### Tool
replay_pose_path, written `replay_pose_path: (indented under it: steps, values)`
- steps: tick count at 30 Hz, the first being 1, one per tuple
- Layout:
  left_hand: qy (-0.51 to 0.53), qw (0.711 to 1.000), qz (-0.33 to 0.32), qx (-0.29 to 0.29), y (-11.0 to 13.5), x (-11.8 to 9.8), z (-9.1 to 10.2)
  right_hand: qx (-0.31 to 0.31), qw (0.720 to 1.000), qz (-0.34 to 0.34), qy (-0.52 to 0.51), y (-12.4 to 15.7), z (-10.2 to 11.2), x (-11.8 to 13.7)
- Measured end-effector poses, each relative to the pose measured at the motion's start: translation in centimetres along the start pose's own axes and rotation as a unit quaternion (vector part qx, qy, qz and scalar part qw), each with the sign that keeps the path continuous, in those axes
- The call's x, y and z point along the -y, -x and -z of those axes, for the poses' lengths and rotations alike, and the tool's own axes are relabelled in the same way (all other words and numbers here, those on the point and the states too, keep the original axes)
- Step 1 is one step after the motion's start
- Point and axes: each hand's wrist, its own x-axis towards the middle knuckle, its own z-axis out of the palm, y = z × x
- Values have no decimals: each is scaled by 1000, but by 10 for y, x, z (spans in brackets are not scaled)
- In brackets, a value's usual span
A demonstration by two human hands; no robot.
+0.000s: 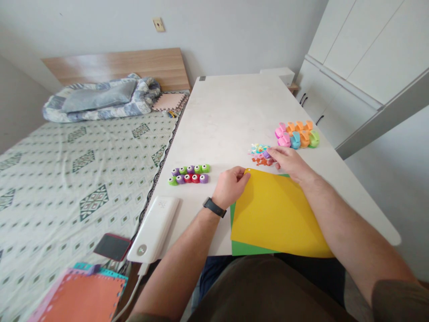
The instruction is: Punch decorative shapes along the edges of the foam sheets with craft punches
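Observation:
My left hand (232,184), with a black band on the wrist, pinches the upper left corner of a yellow sheet (275,212). A small punched hole shows at that corner. Under the yellow sheet lies a green sheet (251,248), its edges sticking out. In the fingers of my right hand (286,162) is a small purple craft punch (266,154), partly hidden by the fingers. It is above or against a pile of tiny paper cutouts (259,149) in blue, yellow, pink and orange-red; I cannot tell whether it touches them.
Two rows of small craft punches (189,174) stand at the left on the white table (228,107). Larger colourful punches (296,135) are grouped at the right. A white power bank (156,228) with a cable lies near the left edge. Beside the table, the bed holds a phone (113,246) and punched sheets (87,295).

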Motion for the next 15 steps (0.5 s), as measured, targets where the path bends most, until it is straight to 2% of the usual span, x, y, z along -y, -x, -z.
replay_pose_path:
  steps: [5,8,12,15]
  values:
    - [11,1000,1,-1,0,-1,1,-3,1000,13,13,3,4,4]
    - [11,1000,-1,-3,0,-1,1,-22,999,34,3,1,14,6]
    - [5,1000,-8,-6,0,1,1,-72,996,61,-2,-8,45,3]
    - [-3,1000,-13,-5,0,2,1,-129,988,77,39,-15,75,-8]
